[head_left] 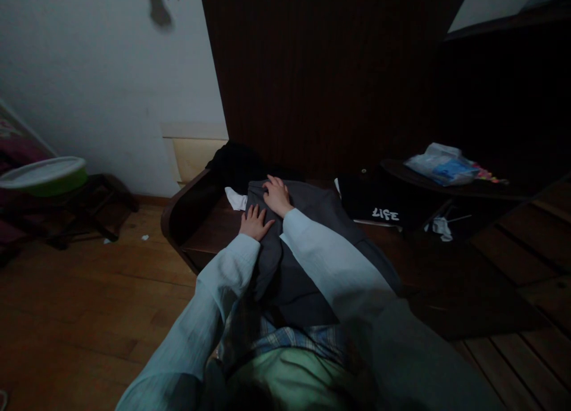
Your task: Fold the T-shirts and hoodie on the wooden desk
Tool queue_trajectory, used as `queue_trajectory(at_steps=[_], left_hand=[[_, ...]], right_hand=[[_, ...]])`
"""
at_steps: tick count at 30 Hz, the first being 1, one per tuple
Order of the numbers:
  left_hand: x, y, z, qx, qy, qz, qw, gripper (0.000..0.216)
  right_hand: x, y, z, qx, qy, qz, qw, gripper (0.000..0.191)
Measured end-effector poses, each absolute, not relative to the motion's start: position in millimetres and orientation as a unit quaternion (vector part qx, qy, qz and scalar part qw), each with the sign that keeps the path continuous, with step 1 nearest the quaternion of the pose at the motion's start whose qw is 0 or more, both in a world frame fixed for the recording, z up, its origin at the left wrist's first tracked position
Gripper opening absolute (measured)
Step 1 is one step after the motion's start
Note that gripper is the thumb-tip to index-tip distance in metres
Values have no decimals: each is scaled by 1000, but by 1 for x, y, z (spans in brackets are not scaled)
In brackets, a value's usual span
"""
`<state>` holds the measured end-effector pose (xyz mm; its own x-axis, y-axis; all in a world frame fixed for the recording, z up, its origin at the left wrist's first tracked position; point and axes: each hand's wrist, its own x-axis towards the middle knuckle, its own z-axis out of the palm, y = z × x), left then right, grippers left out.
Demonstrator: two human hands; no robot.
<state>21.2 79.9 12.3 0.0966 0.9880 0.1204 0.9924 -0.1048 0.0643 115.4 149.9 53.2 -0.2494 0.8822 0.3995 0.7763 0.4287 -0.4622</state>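
A dark grey garment [312,212] lies spread over a dark wooden bench [203,239] and hangs toward my lap. My left hand [255,223] rests on its left edge, fingers spread. Just above and to the right, my right hand [277,195] presses on the upper part of the cloth with fingers stretched and slightly bent. Neither hand grips anything that I can make out. A small white cloth or paper [235,198] lies on the bench at the garment's left. Which kind of garment it is cannot be told in this dim light.
Black cloth [238,158] lies behind the garment. Folded black fabric with white lettering [370,200] is to the right, near a shelf carrying a plastic packet [444,164]. A green basin [57,182] stands on a dark stool [89,206] at left. Dark wooden panelling rises behind the bench.
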Motion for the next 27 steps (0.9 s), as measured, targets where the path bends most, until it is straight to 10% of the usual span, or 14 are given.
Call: queue_trajectory(at_steps=[17,27], left_hand=[[22,82,10,-739,-668,-85,12,60],[20,78,13,-735,-661,-139,50,57]], right_hand=[[103,175,68,-430,-900,5,72,39],[102,216,67,-463,-812,208,286,36]])
